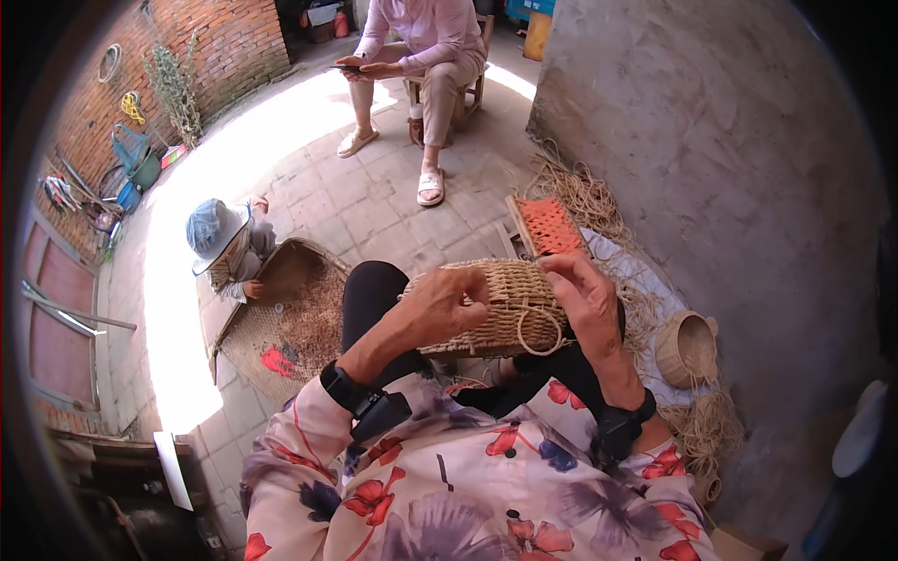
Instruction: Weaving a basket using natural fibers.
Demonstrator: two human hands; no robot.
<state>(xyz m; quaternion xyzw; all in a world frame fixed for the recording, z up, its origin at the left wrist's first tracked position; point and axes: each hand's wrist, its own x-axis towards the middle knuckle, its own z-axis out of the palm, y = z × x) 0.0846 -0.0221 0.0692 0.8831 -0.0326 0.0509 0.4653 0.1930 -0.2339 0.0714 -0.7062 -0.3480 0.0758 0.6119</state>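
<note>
A woven straw basket [505, 294] lies on its side across my lap, with a loop of straw cord [541, 329] on its near side. My left hand [449, 304] is over the basket's left part, its fingers curled into a pinch; anything between the fingertips is too small to make out. At the basket's right end, my right hand [585, 299] has its thumb and bent fingers closed on the upper edge. Part of the basket's right end is hidden behind this hand.
Loose straw cord [585, 196] lies along the wall at right, near an orange woven stool [552, 224] and a small round basket [687, 348]. At left, a child in a hat [217, 234] leans at a wide woven tray [309, 318]. Ahead, a person [421, 65] sits on a chair.
</note>
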